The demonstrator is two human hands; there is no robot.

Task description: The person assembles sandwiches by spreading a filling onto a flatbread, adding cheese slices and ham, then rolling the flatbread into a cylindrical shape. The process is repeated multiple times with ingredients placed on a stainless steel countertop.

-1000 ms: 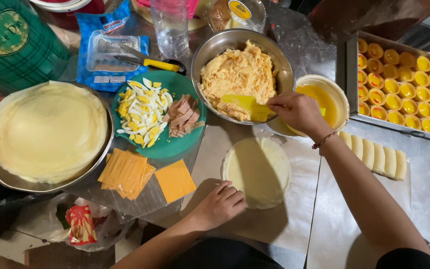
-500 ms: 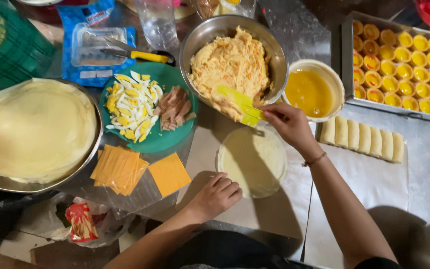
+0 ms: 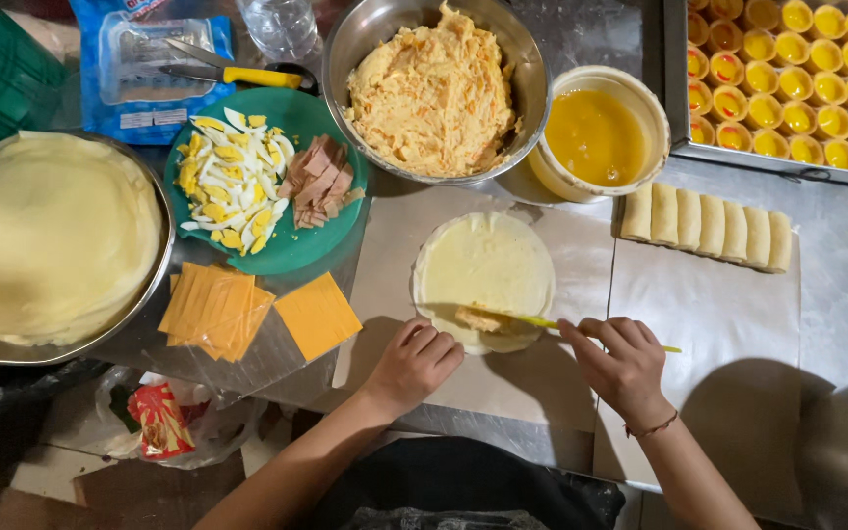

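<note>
A round pale wrapper point(image 3: 484, 267) lies flat on the paper-covered worktop. My right hand point(image 3: 618, 361) grips a thin yellow spatula point(image 3: 532, 320) whose tip holds a lump of orange filling point(image 3: 480, 317) on the wrapper's near edge. My left hand point(image 3: 414, 363) rests, fingers curled, on the paper just below the wrapper's left side, holding nothing. Above stands a metal bowl of orange shredded filling point(image 3: 434, 90).
A tub of yellow liquid point(image 3: 596, 135), a row of rolled wraps point(image 3: 707, 225), a tray of small yellow cups point(image 3: 799, 71), a green plate of chopped egg and ham point(image 3: 265, 186), cheese slices point(image 3: 257, 312), a bowl of stacked wrappers point(image 3: 46, 240), a yellow-handled knife point(image 3: 226, 71).
My right hand has brought the spatula with filling down from the metal bowl onto the wrapper's near edge. My left hand has shifted slightly toward the wrapper.
</note>
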